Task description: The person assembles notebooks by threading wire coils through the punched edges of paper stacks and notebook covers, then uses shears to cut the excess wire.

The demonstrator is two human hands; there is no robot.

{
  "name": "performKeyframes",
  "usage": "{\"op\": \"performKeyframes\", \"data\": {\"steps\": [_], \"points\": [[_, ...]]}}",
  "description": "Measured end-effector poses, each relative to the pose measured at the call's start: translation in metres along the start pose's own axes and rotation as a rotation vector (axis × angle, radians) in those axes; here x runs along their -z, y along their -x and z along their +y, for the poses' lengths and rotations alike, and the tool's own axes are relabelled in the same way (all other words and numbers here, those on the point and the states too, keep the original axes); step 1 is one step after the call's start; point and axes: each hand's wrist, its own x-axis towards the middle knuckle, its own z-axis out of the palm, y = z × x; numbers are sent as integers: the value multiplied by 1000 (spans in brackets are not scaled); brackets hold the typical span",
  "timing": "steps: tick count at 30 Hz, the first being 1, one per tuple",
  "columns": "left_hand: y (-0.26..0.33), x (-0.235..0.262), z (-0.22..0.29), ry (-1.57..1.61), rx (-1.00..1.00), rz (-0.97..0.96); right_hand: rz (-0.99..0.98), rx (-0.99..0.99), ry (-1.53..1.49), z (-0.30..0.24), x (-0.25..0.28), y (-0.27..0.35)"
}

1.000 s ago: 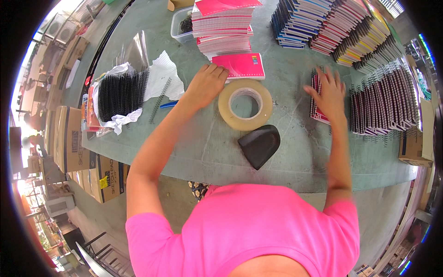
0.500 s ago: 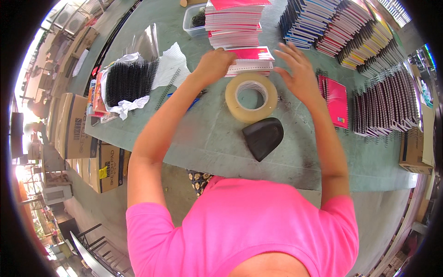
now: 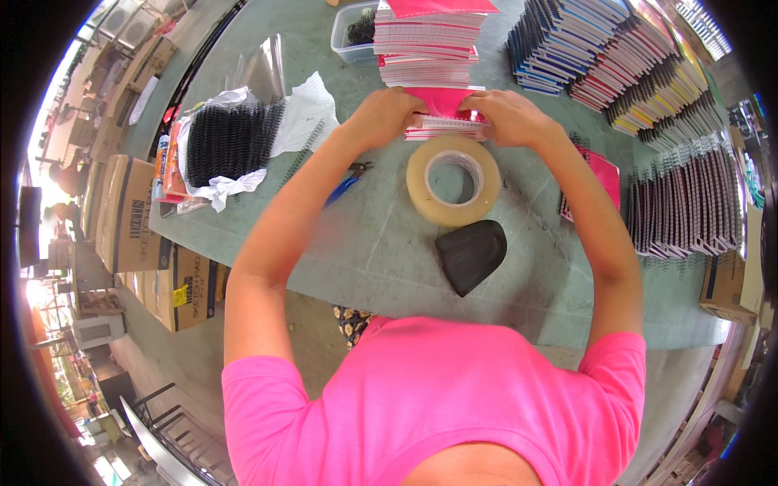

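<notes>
Gripping a pink spiral notebook (image 3: 444,113) at both ends, the left hand (image 3: 387,116) and right hand (image 3: 509,116) are closed on it, its long axis crosswise, beside the tape roll (image 3: 454,179) on the counter (image 3: 381,243).

tape roll (image 3: 454,180): centre, flat on table
black scoop (image 3: 471,255): just below tape
black coils (image 3: 230,143): left, on white paper
clear tub (image 3: 354,32): top centre
notebook rows (image 3: 632,73): upper right, fanned
boxes (image 3: 134,219): left edge, on floor
</notes>
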Motion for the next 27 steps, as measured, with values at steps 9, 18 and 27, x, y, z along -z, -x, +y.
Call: {"op": "performKeyframes", "data": {"steps": [9, 18, 27], "points": [[-1, -6, 4, 6, -6, 39, 78, 4, 93, -4, -7, -2], [-2, -5, -6, 87, -69, 117, 28, 39, -13, 9, 0, -11], [3, -19, -3, 41, -80, 114, 61, 179, 99, 15, -12, -9]]}}
